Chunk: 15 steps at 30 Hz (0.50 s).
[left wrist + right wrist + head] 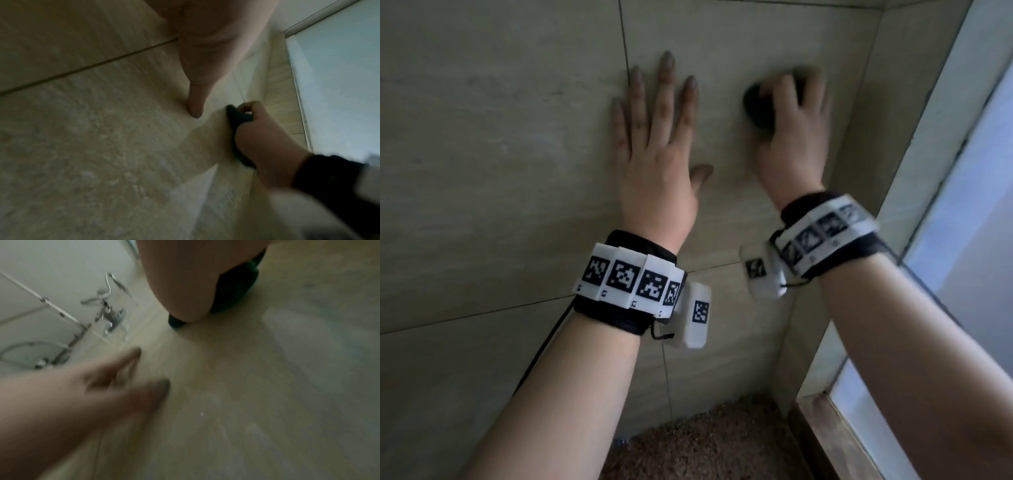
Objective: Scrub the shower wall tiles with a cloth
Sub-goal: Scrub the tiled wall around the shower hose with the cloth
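The right hand [792,137] grips the dark cloth [756,106] against the wall tile [517,137], beside the flat, open left hand [657,137].

Frosted window [969,192] beside the corner; brown speckled floor [705,442].

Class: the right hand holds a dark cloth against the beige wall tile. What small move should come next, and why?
Probably sweep the bunched dark cloth sideways toward the corner seam. The right hand grips it against the beige wall tile, the left hand lies flat there as a brace, and tile nearer the corner lies beside the cloth.
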Tool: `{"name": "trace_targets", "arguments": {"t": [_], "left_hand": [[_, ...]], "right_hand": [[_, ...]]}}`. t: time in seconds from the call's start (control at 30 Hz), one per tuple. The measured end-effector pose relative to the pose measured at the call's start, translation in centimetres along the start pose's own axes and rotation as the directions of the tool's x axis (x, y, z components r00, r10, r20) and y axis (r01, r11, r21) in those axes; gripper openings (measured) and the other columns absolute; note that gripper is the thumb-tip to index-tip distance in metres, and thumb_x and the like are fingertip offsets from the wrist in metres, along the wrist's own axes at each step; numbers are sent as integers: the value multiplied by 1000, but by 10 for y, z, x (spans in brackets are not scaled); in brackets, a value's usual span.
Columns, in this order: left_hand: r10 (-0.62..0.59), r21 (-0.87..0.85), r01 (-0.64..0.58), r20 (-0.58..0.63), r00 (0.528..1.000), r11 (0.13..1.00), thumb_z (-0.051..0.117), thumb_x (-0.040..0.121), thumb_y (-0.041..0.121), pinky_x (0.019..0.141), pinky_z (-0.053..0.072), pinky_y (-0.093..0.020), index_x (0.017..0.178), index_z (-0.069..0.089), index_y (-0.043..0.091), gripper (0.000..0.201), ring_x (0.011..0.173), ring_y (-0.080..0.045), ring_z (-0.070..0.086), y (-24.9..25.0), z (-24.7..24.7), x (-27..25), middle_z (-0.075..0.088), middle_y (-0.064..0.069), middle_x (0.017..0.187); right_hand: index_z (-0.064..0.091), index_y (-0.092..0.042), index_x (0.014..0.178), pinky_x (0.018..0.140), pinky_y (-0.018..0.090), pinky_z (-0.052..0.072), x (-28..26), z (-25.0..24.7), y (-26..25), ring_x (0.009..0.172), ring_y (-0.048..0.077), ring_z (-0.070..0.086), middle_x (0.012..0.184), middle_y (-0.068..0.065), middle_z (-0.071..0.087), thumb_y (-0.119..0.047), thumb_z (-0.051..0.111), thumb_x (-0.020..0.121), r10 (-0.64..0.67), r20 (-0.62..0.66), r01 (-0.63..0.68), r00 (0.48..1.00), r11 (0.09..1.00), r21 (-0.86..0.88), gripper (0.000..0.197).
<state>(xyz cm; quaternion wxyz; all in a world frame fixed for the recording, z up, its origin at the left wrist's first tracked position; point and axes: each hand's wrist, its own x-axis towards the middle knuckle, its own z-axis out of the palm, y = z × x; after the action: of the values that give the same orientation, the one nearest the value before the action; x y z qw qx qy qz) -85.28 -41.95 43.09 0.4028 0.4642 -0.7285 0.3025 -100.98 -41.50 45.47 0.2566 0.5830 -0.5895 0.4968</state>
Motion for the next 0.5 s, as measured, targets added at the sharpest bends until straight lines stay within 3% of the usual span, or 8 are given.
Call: {"name": "trace_targets", "arguments": {"t": [0.1,0.2,0.27,0.37,0.43,0.5], "left_hand": [[45,28,-45,2,999,999,66,84,42,116,-1,-51,154,18,18,88,146,-40,7,5,5,0,10,-10,161],[52,26,-52,-11,999,998,68,81,45,116,0,-52,153,21,18,90,146,-40,9,7,9,0,14,-10,160],[53,24,-53,-12,999,998,70,79,46,116,0,-52,153,22,18,92,146,-39,10,7,10,-1,14,-9,160],[67,48,-66,-3,998,997,69,78,48,115,2,-53,153,20,20,94,145,-40,11,6,12,-2,15,-9,160],[73,61,-72,-4,997,996,69,77,51,116,4,-53,153,19,21,96,145,-39,12,5,12,-2,16,-9,160],[78,57,-78,-2,997,995,69,77,52,116,3,-53,153,19,21,96,146,-38,12,4,13,-2,15,-8,160]], "right_hand": [[54,-10,114,84,45,42,11,-3,7,111,45,44,132,25,42,8,47,65,-20,-33,19,999,1000,-25,53],[46,-15,104,68,47,49,-58,29,27,94,50,53,117,24,45,0,53,67,-92,-31,89,995,992,-89,41],[43,-19,100,62,45,51,-123,48,42,90,40,48,111,14,36,-11,42,70,-86,79,94,993,991,-101,31],[43,-21,96,57,43,52,-187,60,56,85,30,38,105,9,35,-13,30,62,-20,258,50,966,993,-110,37],[42,-20,95,57,43,51,-179,56,54,82,35,48,105,11,39,-13,29,61,-4,272,30,962,995,-92,37],[44,-16,96,62,45,51,-144,46,46,80,43,55,104,21,48,-6,38,63,16,201,-2,979,998,-68,36]]}}
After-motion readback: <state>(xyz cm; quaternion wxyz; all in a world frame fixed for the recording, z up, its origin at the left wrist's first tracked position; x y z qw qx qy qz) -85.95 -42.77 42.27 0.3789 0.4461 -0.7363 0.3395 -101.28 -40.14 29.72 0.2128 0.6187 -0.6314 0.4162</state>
